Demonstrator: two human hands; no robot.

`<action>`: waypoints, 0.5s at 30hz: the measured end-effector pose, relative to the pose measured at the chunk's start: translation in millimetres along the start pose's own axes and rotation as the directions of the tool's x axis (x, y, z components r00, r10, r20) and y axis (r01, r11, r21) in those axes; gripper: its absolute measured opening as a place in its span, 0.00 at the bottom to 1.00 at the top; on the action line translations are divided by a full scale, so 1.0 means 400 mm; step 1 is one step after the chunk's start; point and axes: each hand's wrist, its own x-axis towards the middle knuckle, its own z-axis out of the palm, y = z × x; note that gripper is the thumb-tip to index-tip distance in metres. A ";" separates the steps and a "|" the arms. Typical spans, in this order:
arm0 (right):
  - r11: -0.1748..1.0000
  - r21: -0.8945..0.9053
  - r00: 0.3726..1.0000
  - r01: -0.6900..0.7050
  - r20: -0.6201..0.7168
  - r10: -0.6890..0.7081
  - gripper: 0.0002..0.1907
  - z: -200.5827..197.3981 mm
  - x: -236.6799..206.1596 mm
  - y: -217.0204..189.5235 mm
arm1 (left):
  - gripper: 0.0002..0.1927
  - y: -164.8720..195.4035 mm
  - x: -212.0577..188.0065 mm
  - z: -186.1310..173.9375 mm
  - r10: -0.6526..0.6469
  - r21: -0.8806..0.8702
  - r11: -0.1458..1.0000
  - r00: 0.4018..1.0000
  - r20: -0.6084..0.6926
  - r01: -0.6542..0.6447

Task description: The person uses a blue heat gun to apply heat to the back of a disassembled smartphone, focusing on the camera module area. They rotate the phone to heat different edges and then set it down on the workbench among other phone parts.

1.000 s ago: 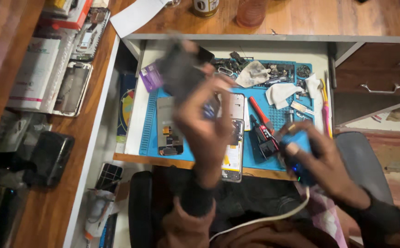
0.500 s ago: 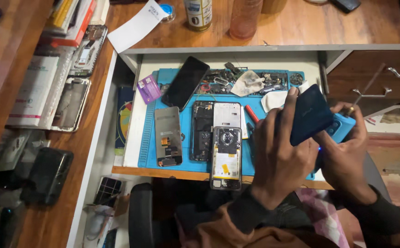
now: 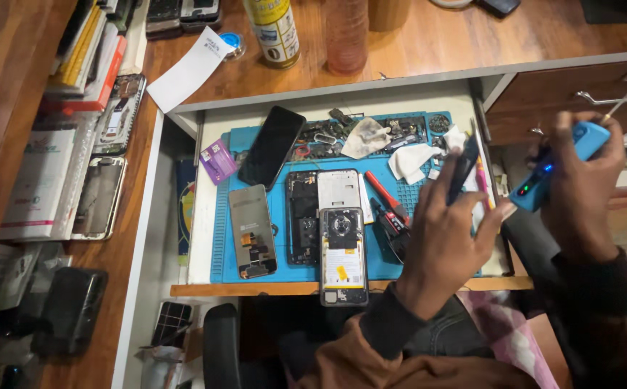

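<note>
My left hand is over the right edge of a blue work mat in an open drawer. It holds a dark phone edge-on, tilted upright. To the right, beyond the drawer, my right hand grips a blue hand-held tool with small lit lights and a thin tip pointing up-right. On the mat lie a black phone, a loose screen, an opened phone body, a white back panel and an open phone with its yellow-labelled inside showing.
A red-handled tool, crumpled tissues, a purple card and small parts share the mat. On the wooden desk stand a spray can, a bottle and a white paper. Books and phones lie at the left. A shut drawer's handle is at the right.
My left hand carried the dark phone from over the mat's left side to its right edge and turned it edge-on. My right hand with the blue tool shifted right and up.
</note>
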 end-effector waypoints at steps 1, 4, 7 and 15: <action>1.000 -0.010 1.000 -0.027 0.008 0.027 0.14 -0.009 0.012 0.011 | 0.16 -0.001 -0.007 0.008 -0.014 -0.017 1.000 0.999 0.046 0.014; 0.996 -0.005 0.996 -0.085 0.024 0.085 0.17 -0.024 0.034 0.031 | 0.16 0.000 -0.021 0.035 -0.033 -0.057 0.998 0.995 0.094 0.039; 0.990 0.058 0.992 -0.127 0.010 0.127 0.15 -0.012 0.032 0.017 | 0.23 -0.001 -0.022 0.053 -0.029 -0.114 0.993 0.996 0.082 0.038; 0.714 0.561 0.846 -0.419 0.527 0.083 0.22 0.121 -0.100 -0.223 | 0.21 -0.021 -0.016 0.001 -0.115 -0.310 0.939 0.987 0.116 0.146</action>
